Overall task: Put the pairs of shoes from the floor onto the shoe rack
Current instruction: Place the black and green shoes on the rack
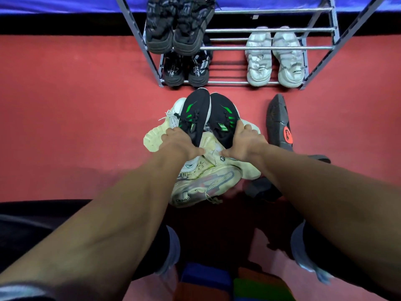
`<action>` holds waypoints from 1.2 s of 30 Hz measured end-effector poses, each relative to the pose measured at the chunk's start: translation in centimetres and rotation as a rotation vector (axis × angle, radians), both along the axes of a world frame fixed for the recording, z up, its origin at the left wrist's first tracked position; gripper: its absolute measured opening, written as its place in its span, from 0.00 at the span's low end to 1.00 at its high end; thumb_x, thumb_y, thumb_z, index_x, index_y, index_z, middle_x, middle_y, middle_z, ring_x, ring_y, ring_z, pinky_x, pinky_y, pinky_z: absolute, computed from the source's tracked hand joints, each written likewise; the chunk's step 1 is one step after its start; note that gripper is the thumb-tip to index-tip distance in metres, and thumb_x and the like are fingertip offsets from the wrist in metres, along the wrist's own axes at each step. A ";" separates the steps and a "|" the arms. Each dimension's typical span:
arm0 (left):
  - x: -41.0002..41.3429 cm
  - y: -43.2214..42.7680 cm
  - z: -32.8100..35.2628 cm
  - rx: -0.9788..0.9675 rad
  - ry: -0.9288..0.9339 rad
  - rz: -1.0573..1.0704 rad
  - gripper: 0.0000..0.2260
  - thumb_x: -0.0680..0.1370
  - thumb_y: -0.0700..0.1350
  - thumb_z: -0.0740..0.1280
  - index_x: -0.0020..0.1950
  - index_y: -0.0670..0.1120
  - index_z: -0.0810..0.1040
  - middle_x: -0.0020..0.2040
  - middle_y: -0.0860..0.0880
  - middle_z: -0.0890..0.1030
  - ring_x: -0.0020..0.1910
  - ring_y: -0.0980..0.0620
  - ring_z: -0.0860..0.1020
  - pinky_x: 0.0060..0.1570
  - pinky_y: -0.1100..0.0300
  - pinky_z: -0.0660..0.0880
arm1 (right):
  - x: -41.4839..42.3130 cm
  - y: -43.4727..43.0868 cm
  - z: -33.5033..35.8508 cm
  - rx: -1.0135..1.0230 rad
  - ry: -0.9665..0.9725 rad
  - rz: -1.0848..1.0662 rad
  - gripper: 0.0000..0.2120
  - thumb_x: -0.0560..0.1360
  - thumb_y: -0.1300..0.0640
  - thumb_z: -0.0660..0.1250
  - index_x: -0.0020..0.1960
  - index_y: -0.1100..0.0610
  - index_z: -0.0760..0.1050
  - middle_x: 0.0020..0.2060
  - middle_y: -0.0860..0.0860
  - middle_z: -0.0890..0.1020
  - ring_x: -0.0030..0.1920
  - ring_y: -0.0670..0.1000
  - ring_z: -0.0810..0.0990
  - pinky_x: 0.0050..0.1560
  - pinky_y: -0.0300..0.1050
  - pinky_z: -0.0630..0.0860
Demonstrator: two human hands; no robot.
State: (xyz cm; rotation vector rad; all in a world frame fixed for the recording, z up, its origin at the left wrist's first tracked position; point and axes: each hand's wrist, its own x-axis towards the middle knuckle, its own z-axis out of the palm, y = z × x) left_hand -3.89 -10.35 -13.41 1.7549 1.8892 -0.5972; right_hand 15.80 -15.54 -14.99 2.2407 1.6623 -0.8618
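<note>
Head view: the shoe rack (227, 48) at twelve o'clock holds an upper black pair (165, 29), a lower black pair (173, 69) and a white pair (259, 59). The left hand (180, 144) grips the left black-green shoe (195, 114); the right hand (246, 142) grips the right black-green shoe (223, 114).

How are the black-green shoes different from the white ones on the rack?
The black-green shoes are dark with green stripes; the white shoes are pale all over. The black-green shoes are off the shoe rack, held by left hand and right hand; the white shoes sit on its bottom shelf. Both are side-by-side pairs.
</note>
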 end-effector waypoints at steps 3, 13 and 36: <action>0.4 -0.3 -0.3 -0.018 0.007 0.014 0.56 0.66 0.69 0.77 0.79 0.38 0.56 0.67 0.41 0.65 0.68 0.40 0.70 0.62 0.47 0.74 | 0.0 0.1 -0.7 0.004 -0.024 -0.002 0.61 0.66 0.26 0.73 0.82 0.60 0.48 0.69 0.60 0.70 0.69 0.64 0.72 0.66 0.57 0.71; -0.2 0.6 2.2 0.009 -0.116 0.065 0.41 0.67 0.59 0.77 0.71 0.40 0.66 0.60 0.45 0.72 0.55 0.43 0.78 0.46 0.52 0.76 | 0.9 1.2 1.3 0.121 0.231 -0.228 0.45 0.70 0.41 0.73 0.75 0.64 0.58 0.66 0.63 0.70 0.66 0.64 0.75 0.67 0.55 0.74; 7.9 5.1 24.5 0.010 -0.346 -0.037 0.28 0.66 0.54 0.78 0.58 0.39 0.78 0.47 0.38 0.82 0.42 0.38 0.85 0.51 0.41 0.83 | 8.4 4.2 24.5 0.322 0.034 -0.333 0.18 0.72 0.42 0.67 0.48 0.58 0.77 0.43 0.56 0.81 0.49 0.61 0.81 0.49 0.46 0.75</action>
